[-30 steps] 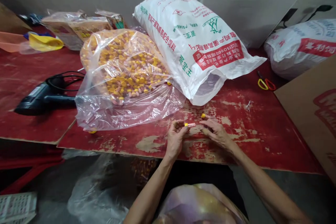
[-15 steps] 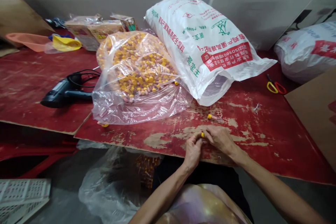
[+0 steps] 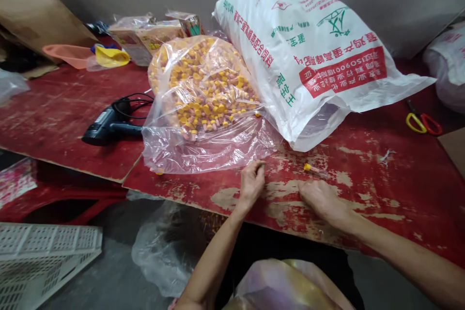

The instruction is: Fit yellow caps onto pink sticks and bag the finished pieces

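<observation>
Two hands: the left hand has its fingers bunched at the tips, and I cannot tell whether they pinch anything. The right hand lies palm down with loose fingers, holding nothing that shows.

Loose piece: one pink tube with a yellow cap lies alone on the worn red board, just ahead of the right hand and well to the right of the left, so the right hand is nearer.

Long axis: roughly left to right, slightly tilted, with the cap at the left end.

Just beyond: a clear plastic bag packed with similar capped tubes, its edge near the left fingertips.

Leaning against it: a white woven sack.

Writing: the sack's print is upside down, in red and green Chinese characters; "ISO9001" is legible on its red panel.

Off to the sides: red-and-yellow-handled scissors on the right, a black corded heat gun on the left.
</observation>
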Tool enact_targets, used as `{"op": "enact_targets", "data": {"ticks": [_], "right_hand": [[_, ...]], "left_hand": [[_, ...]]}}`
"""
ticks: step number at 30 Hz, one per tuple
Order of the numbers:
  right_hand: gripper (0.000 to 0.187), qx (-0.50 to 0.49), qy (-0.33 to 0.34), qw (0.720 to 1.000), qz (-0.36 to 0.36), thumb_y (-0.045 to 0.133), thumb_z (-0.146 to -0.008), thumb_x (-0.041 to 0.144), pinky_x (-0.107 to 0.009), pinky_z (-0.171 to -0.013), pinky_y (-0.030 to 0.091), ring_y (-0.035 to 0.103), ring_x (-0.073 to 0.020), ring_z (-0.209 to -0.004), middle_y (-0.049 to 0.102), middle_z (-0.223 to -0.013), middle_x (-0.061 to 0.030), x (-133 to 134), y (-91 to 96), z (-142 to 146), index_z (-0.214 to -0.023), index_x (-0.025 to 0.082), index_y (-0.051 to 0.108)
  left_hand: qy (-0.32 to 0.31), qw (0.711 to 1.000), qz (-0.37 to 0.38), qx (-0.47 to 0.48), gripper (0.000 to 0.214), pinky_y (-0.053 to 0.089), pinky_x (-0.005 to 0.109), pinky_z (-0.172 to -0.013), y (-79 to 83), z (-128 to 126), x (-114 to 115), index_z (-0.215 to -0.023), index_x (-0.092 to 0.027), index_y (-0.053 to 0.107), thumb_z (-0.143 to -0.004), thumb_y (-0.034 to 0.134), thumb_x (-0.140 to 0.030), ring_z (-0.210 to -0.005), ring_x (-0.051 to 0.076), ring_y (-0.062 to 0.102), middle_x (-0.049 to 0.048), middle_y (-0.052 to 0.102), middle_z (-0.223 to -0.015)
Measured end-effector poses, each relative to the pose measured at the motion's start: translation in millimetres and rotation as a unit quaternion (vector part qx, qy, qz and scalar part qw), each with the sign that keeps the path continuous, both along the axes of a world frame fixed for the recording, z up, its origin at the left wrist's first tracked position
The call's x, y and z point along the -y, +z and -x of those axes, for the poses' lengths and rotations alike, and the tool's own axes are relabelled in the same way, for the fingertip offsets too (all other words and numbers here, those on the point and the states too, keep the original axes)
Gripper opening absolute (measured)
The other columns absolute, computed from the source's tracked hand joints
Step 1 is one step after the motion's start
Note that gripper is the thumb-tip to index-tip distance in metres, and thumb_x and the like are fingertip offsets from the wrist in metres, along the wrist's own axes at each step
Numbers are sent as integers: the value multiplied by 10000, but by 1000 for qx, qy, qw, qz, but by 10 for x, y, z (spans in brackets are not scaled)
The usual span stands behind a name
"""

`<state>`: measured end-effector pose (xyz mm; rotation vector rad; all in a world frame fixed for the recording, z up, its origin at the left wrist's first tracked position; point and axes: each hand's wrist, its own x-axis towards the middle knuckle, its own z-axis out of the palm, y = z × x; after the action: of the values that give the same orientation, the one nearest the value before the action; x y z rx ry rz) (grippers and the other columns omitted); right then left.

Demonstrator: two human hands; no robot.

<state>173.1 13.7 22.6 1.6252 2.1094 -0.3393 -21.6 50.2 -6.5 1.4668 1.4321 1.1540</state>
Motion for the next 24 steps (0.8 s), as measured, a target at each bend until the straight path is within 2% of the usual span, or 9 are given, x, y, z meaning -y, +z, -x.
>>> {"op": "enact_targets", "data": {"ticks": [5, 8, 11, 14, 16, 17, 18, 20, 24], "right_hand": [[253, -4, 2, 1000, 9, 433, -812, 11, -271, -572, 469, 682, -240, -717, 686, -814, -179, -16, 81, 44, -919, 88, 649], [207, -24, -6, 1000, -10, 457, -831, 56, -269, -590, 465, 674, -230, -709, 684, -801, -164, 10, 56, -17, -909, 106, 642], [218, -133, -13, 991, -29, 428, -903, 168, -270, -635, 463, 654, -201, -698, 675, -756, -115, 47, 14, -243, -823, 138, 628], [285, -344, -67, 928, -131, 362, -957, 279, -267, -722, 463, 633, -176, -799, 673, -876, -89, 61, -47, -581, -885, 158, 610], [283, -421, -133, 872, -211, 362, -962, 333, -265, -753, 459, 615, -167, -860, 654, -965, -79, 32, -116, -788, -1011, 170, 588], [290, -428, -159, 857, -238, 369, -960, 356, -269, -756, 457, 607, -168, -868, 643, -982, -77, 4, -161, -873, -1053, 174, 576], [299, -420, -173, 854, -255, 373, -959, 372, -276, -753, 452, 599, -172, -866, 632, -982, -77, -32, -211, -942, -1068, 176, 571], [304, -374, -159, 872, -273, 373, -961, 378, -294, -754, 435, 580, -183, -868, 617, -979, -81, -124, -305, -1037, -1057, 176, 578], [249, -264, -50, 914, -303, 430, -948, 345, -335, -816, 384, 533, -212, -933, 618, -1010, -86, -408, -354, -1107, -999, 176, 606]], "left_hand": [[38, 999, -18, -15, 208, 471, 258, -721, -46, -78, -349, -860, -177, 686, -816, 482, -183, -730, 140, 600, 22, 658, -773], [42, 995, -55, -78, 231, 477, 275, -775, -34, -165, -594, -857, -166, 683, -804, 459, -142, -805, 155, 617, 41, 672, -835], [53, 985, -79, -144, 236, 478, 288, -800, -4, -164, -857, -844, -157, 679, -798, 447, -147, -833, 170, 618, 57, 669, -847], [71, 978, -76, -179, 240, 472, 319, -827, 1, -106, -1139, -851, -161, 675, -798, 441, -173, -852, 196, 612, 69, 664, -864], [83, 972, -68, -210, 244, 458, 345, -856, -11, -97, -1350, -874, -160, 670, -796, 441, -183, -884, 219, 606, 84, 664, -897], [89, 968, -64, -224, 244, 450, 360, -870, -18, -110, -1461, -883, -155, 667, -797, 442, -191, -906, 233, 603, 99, 664, -917], [94, 965, -60, -235, 241, 443, 378, -879, -25, -134, -1573, -880, -145, 664, -801, 444, -202, -927, 253, 599, 119, 662, -927], [108, 960, -52, -252, 237, 436, 419, -869, -36, -201, -1788, -828, -124, 657, -808, 452, -240, -943, 300, 594, 162, 657, -899], [117, 956, -62, -262, 237, 433, 438, -848, -66, -293, -2123, -764, -129, 636, -801, 492, -313, -933, 329, 591, 171, 651, -845]]}}
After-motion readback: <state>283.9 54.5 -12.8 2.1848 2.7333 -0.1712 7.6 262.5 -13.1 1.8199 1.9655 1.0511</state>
